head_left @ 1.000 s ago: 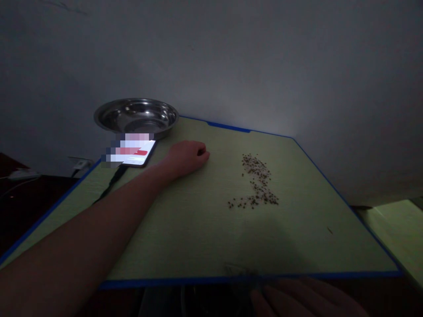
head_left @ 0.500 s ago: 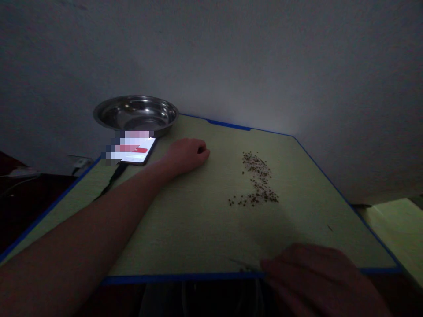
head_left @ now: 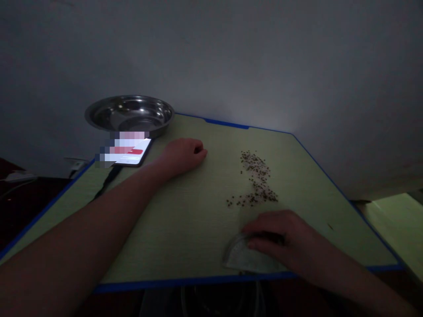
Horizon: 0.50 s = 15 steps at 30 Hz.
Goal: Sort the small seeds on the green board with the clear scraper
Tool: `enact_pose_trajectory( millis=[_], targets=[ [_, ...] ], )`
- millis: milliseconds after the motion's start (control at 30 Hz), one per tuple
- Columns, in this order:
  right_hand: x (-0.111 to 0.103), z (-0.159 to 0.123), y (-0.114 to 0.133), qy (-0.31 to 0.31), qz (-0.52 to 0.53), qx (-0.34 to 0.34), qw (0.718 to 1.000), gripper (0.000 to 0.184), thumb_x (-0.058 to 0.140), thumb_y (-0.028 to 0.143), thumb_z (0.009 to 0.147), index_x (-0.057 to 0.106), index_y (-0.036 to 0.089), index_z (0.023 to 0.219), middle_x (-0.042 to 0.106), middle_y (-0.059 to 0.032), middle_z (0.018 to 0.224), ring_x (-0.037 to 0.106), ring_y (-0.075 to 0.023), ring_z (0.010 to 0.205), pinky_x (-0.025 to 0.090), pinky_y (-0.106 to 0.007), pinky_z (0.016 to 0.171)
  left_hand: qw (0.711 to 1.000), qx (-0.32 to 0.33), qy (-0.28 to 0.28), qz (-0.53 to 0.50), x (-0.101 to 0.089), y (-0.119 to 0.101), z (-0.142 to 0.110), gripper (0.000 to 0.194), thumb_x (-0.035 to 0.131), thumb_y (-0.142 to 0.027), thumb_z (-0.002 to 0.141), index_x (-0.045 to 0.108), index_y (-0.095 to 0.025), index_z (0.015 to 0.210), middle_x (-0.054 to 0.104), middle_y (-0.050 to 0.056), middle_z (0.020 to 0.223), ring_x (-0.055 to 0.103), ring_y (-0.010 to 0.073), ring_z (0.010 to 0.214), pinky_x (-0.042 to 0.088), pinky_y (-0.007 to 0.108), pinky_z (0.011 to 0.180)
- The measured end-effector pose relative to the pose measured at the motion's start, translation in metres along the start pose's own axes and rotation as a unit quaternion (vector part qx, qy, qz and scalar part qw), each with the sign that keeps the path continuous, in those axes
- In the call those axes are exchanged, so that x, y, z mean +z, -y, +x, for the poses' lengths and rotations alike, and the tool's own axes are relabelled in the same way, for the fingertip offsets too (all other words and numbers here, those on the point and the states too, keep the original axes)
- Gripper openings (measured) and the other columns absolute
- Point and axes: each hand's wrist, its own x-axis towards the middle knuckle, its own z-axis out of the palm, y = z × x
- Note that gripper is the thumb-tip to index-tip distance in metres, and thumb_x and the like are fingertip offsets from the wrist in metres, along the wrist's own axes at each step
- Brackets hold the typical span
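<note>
My right hand (head_left: 274, 235) pinches a clear, half-round protractor (head_left: 243, 255) between thumb and fingers, close to the near edge of the table (head_left: 185, 229). Beyond it lies a scatter of small dark seeds mixed with pale grains (head_left: 257, 176); hand and protractor are apart from it. A few dark bits (head_left: 244, 273) sit by the near edge beneath the protractor. My left hand (head_left: 185, 154) rests on the table left of the seeds, fingers loosely curled with nothing visible in them.
A steel basin (head_left: 161, 127) stands at the far left corner. In front of it lies a lit phone (head_left: 132, 156) with a dark cable. Below the near edge is a dark round container (head_left: 218, 301). A wall runs behind the table.
My right hand has come up from below the near edge onto the table, bringing the protractor into clear view. The left hand and the seeds stay in place; the view shifts slightly.
</note>
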Motion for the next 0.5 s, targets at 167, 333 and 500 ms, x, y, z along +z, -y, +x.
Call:
enact_pose_trajectory(
  millis=[167, 333, 500],
  targets=[
    [0.003, 0.003, 0.004, 0.027, 0.015, -0.008, 0.999, 0.015, 0.056, 0.022, 0.087, 0.072, 0.021, 0.090, 0.071, 0.0014, 0.076, 0.062, -0.0104, 0.065, 0.046, -0.020, 0.057, 1.000, -0.009, 0.005, -0.005, -0.001, 0.000, 0.000, 0.037, 0.040, -0.045, 0.082, 0.066, -0.019, 0.083, 0.065, 0.006, 0.078, 0.054, 0.0178, 0.067, 0.032, 0.029, 0.059],
    [0.004, -0.002, 0.011, 0.031, 0.027, 0.014, 0.999, 0.014, 0.058, 0.023, 0.085, 0.072, 0.024, 0.088, 0.071, 0.0024, 0.077, 0.062, -0.0104, 0.066, 0.047, -0.020, 0.058, 1.000, -0.013, 0.009, -0.006, -0.002, -0.001, -0.001, 0.036, 0.040, -0.044, 0.082, 0.066, -0.018, 0.084, 0.065, 0.006, 0.079, 0.054, 0.0172, 0.068, 0.032, 0.029, 0.060],
    [-0.023, -0.011, -0.009, -0.036, 0.028, 0.085, 0.995, 0.014, 0.060, 0.032, 0.083, 0.072, 0.025, 0.086, 0.072, 0.0000, 0.082, 0.063, -0.0145, 0.074, 0.048, -0.024, 0.063, 1.000, -0.010, 0.008, -0.001, -0.002, -0.001, -0.002, 0.036, 0.039, -0.044, 0.082, 0.064, -0.019, 0.079, 0.064, 0.005, 0.076, 0.052, 0.0160, 0.063, 0.029, 0.028, 0.055]
  ],
)
